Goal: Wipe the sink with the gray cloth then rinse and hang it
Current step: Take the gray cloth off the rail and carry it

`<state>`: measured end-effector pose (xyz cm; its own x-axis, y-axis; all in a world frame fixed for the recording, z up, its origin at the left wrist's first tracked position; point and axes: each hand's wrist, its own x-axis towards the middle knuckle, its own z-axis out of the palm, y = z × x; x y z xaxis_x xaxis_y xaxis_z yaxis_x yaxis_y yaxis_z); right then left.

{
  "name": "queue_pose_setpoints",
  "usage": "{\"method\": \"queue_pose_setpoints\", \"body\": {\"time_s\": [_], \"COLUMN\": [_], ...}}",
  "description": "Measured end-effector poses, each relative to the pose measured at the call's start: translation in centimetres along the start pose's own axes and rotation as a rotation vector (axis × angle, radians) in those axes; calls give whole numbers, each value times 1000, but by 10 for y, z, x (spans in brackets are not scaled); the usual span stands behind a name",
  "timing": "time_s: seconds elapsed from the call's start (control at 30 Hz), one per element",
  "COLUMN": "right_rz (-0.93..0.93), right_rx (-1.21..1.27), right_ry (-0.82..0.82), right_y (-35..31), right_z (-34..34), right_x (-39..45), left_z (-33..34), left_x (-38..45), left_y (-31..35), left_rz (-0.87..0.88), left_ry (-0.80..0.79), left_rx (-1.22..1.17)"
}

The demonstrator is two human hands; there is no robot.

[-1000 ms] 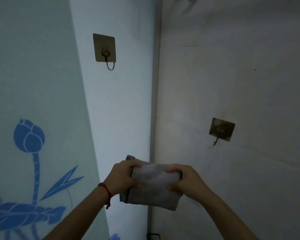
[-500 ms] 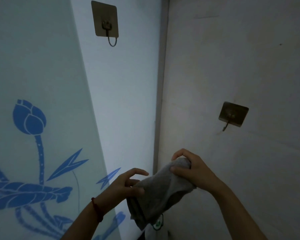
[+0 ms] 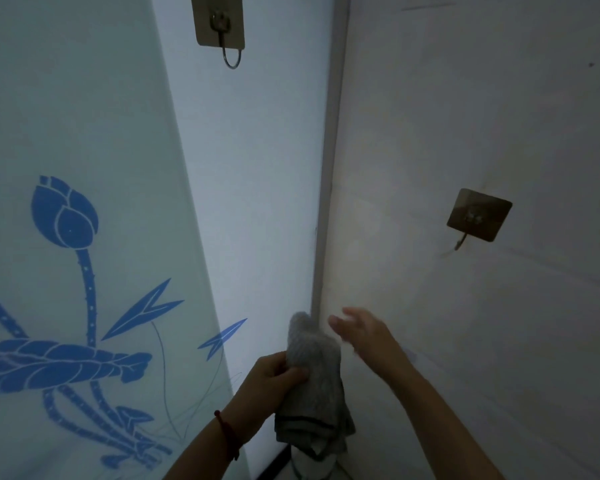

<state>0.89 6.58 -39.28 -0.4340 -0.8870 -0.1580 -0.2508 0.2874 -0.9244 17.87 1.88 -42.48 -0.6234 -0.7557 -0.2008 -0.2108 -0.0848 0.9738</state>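
Note:
The gray cloth hangs bunched and upright in front of the wall corner, low in the view. My left hand grips it at its middle from the left, thumb across the fabric. My right hand is just right of the cloth's top, fingers spread and blurred, holding nothing. A metal hook on a square adhesive plate sticks to the right wall, above and right of my right hand. A second hook is on the frosted glass at the top.
A frosted glass panel with a blue lotus print fills the left. A pale wall fills the right, meeting the glass at a vertical frame strip. A white object shows below the cloth.
My right hand has let go of the cloth and moved off to its right. My left hand has closed round the cloth, which now hangs upright from it alone.

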Motion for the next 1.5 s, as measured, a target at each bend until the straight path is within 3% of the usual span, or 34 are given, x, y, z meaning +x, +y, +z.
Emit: {"method": "queue_pose_setpoints", "body": {"time_s": [0.13,0.2,0.27,0.37,0.43,0.53,0.7,0.77,0.83,0.93,1.07,1.17,1.3,1.37,1.5], "right_rz": [415,420,276,73,-13,-71,-110,-147,-198,-184,-102,3,222,324,460], "right_rx": [335,526,613,466,326,231,-105,-239,-388,-412,-51,218,478,499,418], "right_ry": [-316,-285,-132,-22,-4,8,-118,-89,-32,-11,-57,73,135,190,471], "right_y": [41,53,60,59,60,60,62,63,68,83,92,108,144,166,217], "right_z": [34,45,47,40,37,34,25,26,27,17,-3,-6,-12,-13,-4], "right_x": [-23,-26,-21,-22,-25,-26,-28,-32,-34,-35,-40,-41,-53,-63,-92], "left_z": [-1,-2,-4,-3,-3,-5,-2,4,11,13,34,68,100,110,115], "left_x": [2,2,3,3,6,11,17,18,18,25,24,23,28,33,57], "left_y": [0,2,0,-3,-9,-17,-19,-20,-24,-39,-35,-40,-61,-77,-111], "left_rz": [7,-17,-72,-140,-88,46,119,172,196,216,118,14,-81,-99,-112], "left_ry": [79,51,22,96,132,9,-13,32,77,46,-121,-6,9,-104,-357], "left_rx": [76,140,176,147,114,176,618,898,1028,745,200,-33,-26,90,369]}}
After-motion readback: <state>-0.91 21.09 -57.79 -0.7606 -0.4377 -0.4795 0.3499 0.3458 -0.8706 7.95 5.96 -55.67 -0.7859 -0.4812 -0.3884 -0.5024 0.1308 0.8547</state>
